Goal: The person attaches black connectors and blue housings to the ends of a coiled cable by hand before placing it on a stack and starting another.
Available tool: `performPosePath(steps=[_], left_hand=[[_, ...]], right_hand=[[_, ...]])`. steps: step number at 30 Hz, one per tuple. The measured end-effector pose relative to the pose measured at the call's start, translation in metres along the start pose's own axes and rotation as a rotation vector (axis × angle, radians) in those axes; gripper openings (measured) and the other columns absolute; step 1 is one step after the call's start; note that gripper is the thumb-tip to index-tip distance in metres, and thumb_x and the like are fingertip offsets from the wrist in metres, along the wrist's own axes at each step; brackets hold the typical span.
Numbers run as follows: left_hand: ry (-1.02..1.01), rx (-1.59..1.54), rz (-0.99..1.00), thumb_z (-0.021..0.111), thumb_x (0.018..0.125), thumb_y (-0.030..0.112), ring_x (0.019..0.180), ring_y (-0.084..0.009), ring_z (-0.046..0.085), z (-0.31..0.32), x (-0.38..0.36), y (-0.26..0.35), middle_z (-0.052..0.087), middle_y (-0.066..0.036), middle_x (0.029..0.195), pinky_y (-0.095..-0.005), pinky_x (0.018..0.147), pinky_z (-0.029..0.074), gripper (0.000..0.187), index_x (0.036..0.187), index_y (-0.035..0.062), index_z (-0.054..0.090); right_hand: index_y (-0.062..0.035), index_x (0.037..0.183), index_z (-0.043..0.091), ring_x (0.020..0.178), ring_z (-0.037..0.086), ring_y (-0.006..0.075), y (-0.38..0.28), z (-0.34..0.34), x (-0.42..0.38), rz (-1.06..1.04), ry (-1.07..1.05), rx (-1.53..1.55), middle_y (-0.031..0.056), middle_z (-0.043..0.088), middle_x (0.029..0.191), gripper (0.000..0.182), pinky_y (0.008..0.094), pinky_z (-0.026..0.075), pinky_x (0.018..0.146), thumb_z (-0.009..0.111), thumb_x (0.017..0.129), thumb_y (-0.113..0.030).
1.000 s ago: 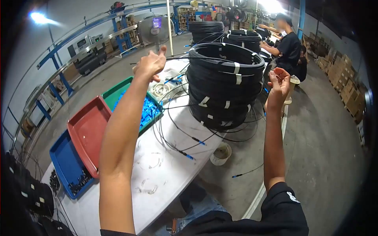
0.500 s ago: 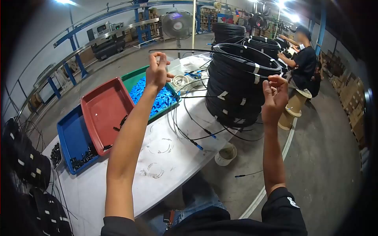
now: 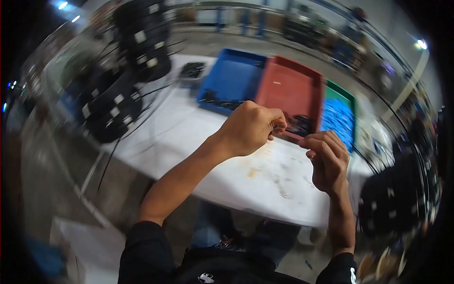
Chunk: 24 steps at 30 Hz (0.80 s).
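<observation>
My left hand (image 3: pixel 253 128) is closed above the white table (image 3: pixel 184 156), in front of the red tray (image 3: pixel 291 85). To its right, my right hand (image 3: pixel 327 158) is closed too, its fingertips pinched near the green tray (image 3: pixel 353 102) of blue pieces (image 3: pixel 336 120). The hands are a short gap apart. Whatever lies between their fingers is too small and blurred to make out. Small black pieces (image 3: pixel 300 124) lie in the near end of the red tray, just behind the hands.
A blue tray (image 3: pixel 239 71) with black parts is left of the red one, beside a small clear container (image 3: pixel 191 71). Black cable coils stand at the left (image 3: pixel 111 106) and at the right (image 3: pixel 392 199). Loose cables hang over the table's left edge.
The view has swung left, bringing the trays to the middle and the left coils closer in. My hands have come down from high and wide apart to near each other; both are closed now.
</observation>
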State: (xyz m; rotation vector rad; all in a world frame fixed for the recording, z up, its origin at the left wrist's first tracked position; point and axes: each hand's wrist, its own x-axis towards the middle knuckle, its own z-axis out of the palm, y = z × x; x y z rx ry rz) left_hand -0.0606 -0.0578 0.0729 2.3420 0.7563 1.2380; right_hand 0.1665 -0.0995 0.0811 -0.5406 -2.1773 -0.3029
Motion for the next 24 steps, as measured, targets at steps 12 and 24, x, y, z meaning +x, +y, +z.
performPosePath(steps=[12,24], left_hand=[[0.885,0.386,-0.160,0.058,0.100,0.027,0.093,-0.0172,0.066,-0.202,-0.229,0.011,0.070,-0.012,0.097,-0.0282,0.079,0.049,0.027,0.103,0.0007,0.065],[1.039,0.550,-1.177,0.075,0.083,0.043,0.138,-0.0330,0.040,-0.472,-0.262,-0.139,0.037,-0.026,0.150,-0.0392,0.113,0.031,0.094,0.150,-0.0007,0.025]], right_hand=[[-0.0023,0.094,0.065,0.063,0.062,0.0289,-0.010,0.216,0.142,-0.143,-0.113,0.555,0.0101,0.067,0.078,0.020,0.0363,0.048,0.058,0.071,0.088,-0.020],[0.0050,0.150,0.019,0.142,0.034,0.0375,-0.084,0.448,0.351,1.047,-0.342,0.753,0.0295,0.036,0.149,0.103,0.0386,0.027,0.117,0.072,0.082,-0.051]])
